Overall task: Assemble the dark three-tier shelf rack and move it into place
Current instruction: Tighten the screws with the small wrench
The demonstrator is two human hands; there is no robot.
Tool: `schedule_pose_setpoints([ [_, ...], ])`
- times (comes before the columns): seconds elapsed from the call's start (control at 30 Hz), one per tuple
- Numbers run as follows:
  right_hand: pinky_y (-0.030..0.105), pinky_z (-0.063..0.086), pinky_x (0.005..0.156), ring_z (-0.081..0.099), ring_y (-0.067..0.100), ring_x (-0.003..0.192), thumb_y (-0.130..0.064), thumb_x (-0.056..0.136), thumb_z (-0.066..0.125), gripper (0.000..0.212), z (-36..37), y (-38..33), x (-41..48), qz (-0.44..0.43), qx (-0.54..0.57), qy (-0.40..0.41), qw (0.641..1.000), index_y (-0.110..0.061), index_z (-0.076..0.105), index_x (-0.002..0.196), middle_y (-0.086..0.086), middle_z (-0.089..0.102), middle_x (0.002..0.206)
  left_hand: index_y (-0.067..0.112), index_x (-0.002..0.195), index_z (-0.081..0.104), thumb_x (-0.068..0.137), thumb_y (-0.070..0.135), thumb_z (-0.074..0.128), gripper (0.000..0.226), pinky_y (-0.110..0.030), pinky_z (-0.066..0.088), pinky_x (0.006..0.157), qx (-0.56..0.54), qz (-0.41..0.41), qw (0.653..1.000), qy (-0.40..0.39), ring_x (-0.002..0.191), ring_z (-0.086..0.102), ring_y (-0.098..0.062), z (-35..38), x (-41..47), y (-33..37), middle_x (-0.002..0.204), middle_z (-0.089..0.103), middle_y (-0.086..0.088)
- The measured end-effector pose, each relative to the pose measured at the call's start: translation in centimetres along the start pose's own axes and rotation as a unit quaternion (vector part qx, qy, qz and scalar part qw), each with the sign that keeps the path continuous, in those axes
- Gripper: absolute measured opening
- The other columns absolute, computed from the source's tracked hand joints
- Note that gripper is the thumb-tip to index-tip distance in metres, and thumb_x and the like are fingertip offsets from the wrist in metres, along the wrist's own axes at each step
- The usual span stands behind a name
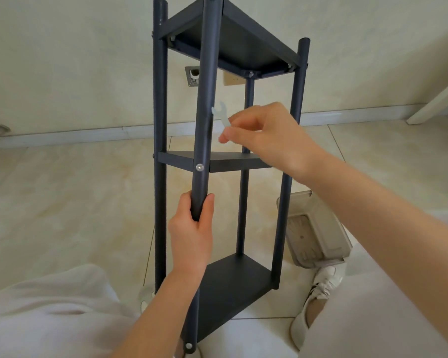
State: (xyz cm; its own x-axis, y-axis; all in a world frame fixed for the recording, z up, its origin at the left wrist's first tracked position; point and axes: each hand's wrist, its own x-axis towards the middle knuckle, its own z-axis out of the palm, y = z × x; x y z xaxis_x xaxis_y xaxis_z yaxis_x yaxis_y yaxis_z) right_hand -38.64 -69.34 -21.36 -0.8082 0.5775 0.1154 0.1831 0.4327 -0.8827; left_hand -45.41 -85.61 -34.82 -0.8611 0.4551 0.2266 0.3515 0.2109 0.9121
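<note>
So the rack (233,42) is standing upright on the tile floor (75,202) right between your legs, all three shelves on it, with the wall just behind. Your left hand (192,236) is wrapped around the nearest post (207,86), fingers and thumb curled tight on it a bit below the middle shelf (233,164) and the silver bolt (199,167) there. Your right hand (267,133) is up higher, pinching a little pale flat wrench (223,115) between thumb and fingertips. The wrench's open end sits right by the edge of that same post, above the middle shelf, but it's too blurry to say if it's actually on anything. Off to your right a grey plastic tray (321,228) lies on the floor beside the rack, just past your white shoe (326,280).
</note>
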Motion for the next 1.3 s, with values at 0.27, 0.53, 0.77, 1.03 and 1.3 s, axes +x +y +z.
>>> schedule_pose_setpoints([
  [0.27, 0.011, 0.045, 0.069, 0.058, 0.002, 0.083, -0.024, 0.098, 0.059, 0.015, 7.2, 6.3, -5.7, 0.053, 0.033, 0.188, 0.98, -0.019, 0.073, 0.095, -0.008, 0.065, 0.084, 0.024, 0.092, 0.06, 0.084, 0.068, 0.05, 0.046, -0.03, 0.045, 0.047, -0.008, 0.007, 1.0, 0.017, 0.048, 0.051, -0.012, -0.8, 1.6, -0.7, 0.059, 0.053, 0.01],
  [0.53, 0.014, 0.044, 0.056, 0.054, 0.006, 0.06, -0.02, 0.101, 0.053, 0.018, 12.7, 8.5, -4.7, 0.071, 0.086, 0.198, 0.974, -0.013, 0.069, 0.094, -0.01, 0.054, 0.061, 0.03, 0.086, 0.057, 0.083, 0.082, 0.044, 0.053, -0.033, 0.043, 0.049, -0.021, 0.009, 1.0, 0.018, 0.049, 0.052, -0.016, -0.6, 1.7, -1.2, 0.06, 0.055, 0.004],
  [0.77, 0.01, 0.037, 0.057, 0.052, 0.005, 0.061, -0.018, 0.101, 0.055, 0.019, 12.9, 9.0, -3.4, -0.012, 0.059, 0.155, 0.986, -0.011, 0.069, 0.09, -0.009, 0.056, 0.066, 0.025, 0.091, 0.063, 0.087, 0.077, 0.045, 0.056, -0.038, 0.047, 0.049, -0.02, 0.01, 1.0, 0.011, 0.05, 0.054, -0.019, -0.4, 2.1, -1.1, 0.061, 0.056, 0.002],
  [1.03, 0.019, 0.036, 0.05, 0.047, 0.012, 0.052, -0.014, 0.101, 0.051, 0.025, 12.8, 9.3, -3.2, -0.056, 0.021, 0.144, 0.988, -0.004, 0.059, 0.079, -0.008, 0.047, 0.058, 0.011, 0.098, 0.062, 0.098, 0.053, 0.048, 0.044, -0.037, 0.044, 0.049, -0.036, 0.016, 0.999, 0.01, 0.05, 0.052, -0.023, -0.9, 2.0, -1.2, 0.062, 0.054, 0.0],
  [1.3, 0.015, 0.033, 0.05, 0.04, 0.006, 0.048, -0.012, 0.096, 0.054, 0.032, 12.0, 8.6, -0.7, 0.021, 0.07, 0.057, 0.996, -0.007, 0.059, 0.065, -0.011, 0.043, 0.047, 0.008, 0.116, 0.065, 0.1, 0.048, 0.048, 0.047, -0.042, 0.047, 0.048, -0.051, 0.016, 0.998, 0.018, 0.05, 0.05, -0.027, -1.1, 2.1, -1.2, 0.063, 0.053, -0.004],
])
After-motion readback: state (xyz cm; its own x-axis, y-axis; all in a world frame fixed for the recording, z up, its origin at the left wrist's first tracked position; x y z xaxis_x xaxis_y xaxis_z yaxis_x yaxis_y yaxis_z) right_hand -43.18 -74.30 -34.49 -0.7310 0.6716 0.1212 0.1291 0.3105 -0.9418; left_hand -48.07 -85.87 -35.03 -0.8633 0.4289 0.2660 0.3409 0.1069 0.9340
